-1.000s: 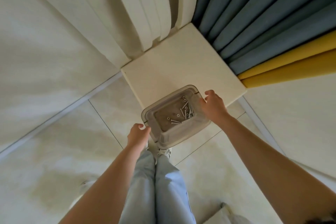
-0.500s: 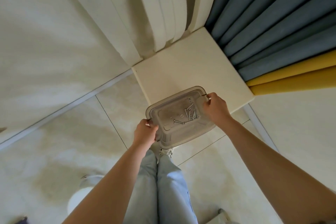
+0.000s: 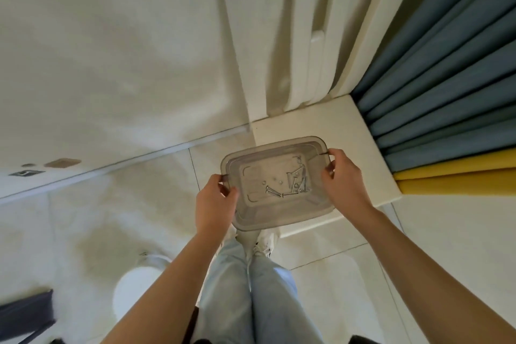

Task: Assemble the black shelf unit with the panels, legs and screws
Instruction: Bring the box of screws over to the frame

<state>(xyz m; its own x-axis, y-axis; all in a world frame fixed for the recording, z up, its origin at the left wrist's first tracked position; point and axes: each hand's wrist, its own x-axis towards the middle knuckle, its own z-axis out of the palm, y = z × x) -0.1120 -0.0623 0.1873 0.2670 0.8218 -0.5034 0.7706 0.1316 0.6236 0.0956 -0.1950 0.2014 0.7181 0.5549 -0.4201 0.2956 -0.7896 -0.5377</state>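
Screws [image 3: 290,186] are contained in a clear grey plastic container [image 3: 268,148], where they lie loose in a small heap on the bottom, toward the right half. A few single pieces are scattered just beside the heap. The container is held level in the air, in front of the body and above the shoes [image 3: 265,240]. Its far part is seen over the near edge of a cream raised platform [image 3: 321,126].

The container is gripped at both short ends. The left hand [image 3: 215,204] is closed round the left rim, with the fingers curled over the edge. The right hand [image 3: 344,179] is closed round the right rim in the same way.

Light blue jeans [image 3: 251,288] are seen below the container. Pale floor tiles [image 3: 111,218] are laid left of the platform. Blue curtains [image 3: 446,78] and a yellow curtain [image 3: 460,179] are hung along the platform's right side. A white round object [image 3: 134,293] is located on the floor at the lower left; it cannot be identified.
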